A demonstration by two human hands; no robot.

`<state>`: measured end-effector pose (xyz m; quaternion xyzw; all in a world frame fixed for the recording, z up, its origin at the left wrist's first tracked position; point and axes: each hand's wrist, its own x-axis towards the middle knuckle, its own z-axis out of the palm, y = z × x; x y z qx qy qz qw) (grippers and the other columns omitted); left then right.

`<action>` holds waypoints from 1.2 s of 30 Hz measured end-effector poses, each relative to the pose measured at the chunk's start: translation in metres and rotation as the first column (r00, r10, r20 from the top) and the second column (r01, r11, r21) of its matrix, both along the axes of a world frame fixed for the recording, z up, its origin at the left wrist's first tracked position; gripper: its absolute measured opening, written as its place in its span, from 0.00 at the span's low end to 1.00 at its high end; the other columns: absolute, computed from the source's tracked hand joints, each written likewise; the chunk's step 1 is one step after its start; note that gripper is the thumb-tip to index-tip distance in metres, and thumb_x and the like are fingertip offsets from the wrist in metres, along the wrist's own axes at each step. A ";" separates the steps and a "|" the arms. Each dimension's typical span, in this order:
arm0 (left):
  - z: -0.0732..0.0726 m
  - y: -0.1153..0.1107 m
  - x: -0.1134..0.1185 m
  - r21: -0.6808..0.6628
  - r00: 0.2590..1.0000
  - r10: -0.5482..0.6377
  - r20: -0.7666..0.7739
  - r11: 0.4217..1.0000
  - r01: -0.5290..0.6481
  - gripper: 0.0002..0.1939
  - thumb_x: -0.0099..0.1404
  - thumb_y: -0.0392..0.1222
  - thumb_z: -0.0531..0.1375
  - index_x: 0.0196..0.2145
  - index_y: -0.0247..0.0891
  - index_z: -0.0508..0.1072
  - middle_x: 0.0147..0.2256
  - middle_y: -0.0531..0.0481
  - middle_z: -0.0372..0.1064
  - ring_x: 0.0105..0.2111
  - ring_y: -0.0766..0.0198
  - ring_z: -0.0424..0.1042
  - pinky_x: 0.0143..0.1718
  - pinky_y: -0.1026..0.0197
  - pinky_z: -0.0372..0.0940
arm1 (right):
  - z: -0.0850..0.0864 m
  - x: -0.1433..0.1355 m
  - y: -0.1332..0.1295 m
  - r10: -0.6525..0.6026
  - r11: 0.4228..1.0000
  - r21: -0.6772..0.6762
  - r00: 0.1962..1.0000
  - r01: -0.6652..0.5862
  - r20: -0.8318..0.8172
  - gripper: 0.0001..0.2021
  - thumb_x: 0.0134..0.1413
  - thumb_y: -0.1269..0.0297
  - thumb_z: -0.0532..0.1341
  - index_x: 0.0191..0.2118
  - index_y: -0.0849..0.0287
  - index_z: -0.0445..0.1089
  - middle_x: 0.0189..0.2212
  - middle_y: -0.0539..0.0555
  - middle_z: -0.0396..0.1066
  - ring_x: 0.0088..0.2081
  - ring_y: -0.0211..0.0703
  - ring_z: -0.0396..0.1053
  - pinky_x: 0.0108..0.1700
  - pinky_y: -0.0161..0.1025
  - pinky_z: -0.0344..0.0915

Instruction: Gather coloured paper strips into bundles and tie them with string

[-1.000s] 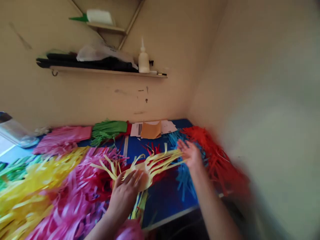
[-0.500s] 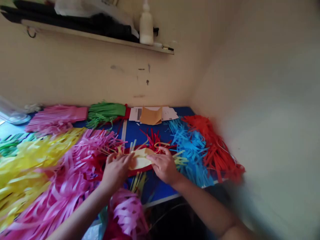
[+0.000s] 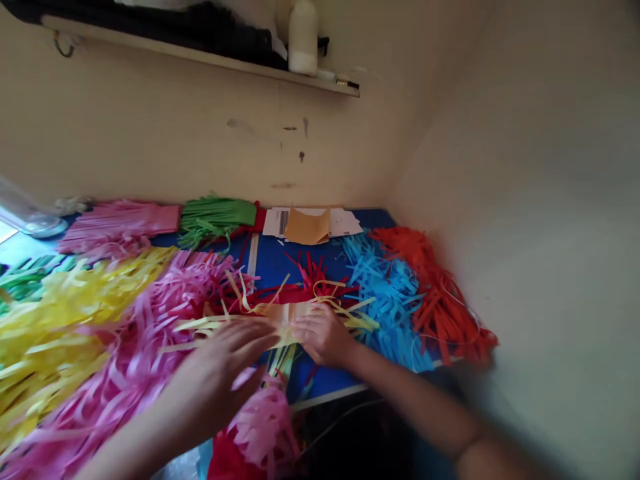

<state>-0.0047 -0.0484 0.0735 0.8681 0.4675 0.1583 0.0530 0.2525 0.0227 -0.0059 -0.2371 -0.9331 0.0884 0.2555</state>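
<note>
Fringed sheet: on my table, between my hands.
My left hand: at the sheet's left end.
My right hand: on its right part.
Streamer heaps: left of it.
Tassel bundles: right of it.
Paper stack: behind it.
Shelf: above and behind it, bearing a bottle.

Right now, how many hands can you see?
2: the left hand by the left side of the yellow paper, the right hand on its right side.
</note>
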 end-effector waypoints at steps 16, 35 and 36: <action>-0.045 0.072 0.035 -0.336 0.910 0.390 -0.140 0.846 -0.414 0.17 0.68 0.48 0.49 0.33 0.43 0.76 0.32 0.46 0.80 0.34 0.56 0.78 0.32 0.61 0.59 | 0.014 -0.019 0.031 -0.541 0.746 -0.264 0.787 0.612 0.295 0.07 0.56 0.59 0.65 0.30 0.54 0.78 0.31 0.51 0.79 0.37 0.45 0.74 0.46 0.42 0.54; -0.058 0.078 0.043 -0.237 0.872 0.401 -0.281 0.851 -0.468 0.18 0.71 0.47 0.47 0.38 0.38 0.75 0.28 0.42 0.78 0.30 0.50 0.77 0.35 0.54 0.62 | 0.011 -0.021 0.040 -0.568 0.641 -0.379 0.744 0.668 0.352 0.06 0.58 0.57 0.65 0.36 0.52 0.77 0.29 0.49 0.79 0.36 0.43 0.75 0.46 0.41 0.56; -0.058 0.078 0.043 -0.207 0.876 0.397 -0.274 0.865 -0.457 0.18 0.71 0.46 0.48 0.40 0.37 0.75 0.30 0.42 0.78 0.33 0.49 0.77 0.38 0.52 0.62 | 0.011 -0.020 0.042 -0.575 0.645 -0.374 0.746 0.666 0.336 0.06 0.58 0.57 0.66 0.37 0.52 0.76 0.30 0.48 0.79 0.36 0.43 0.75 0.47 0.41 0.55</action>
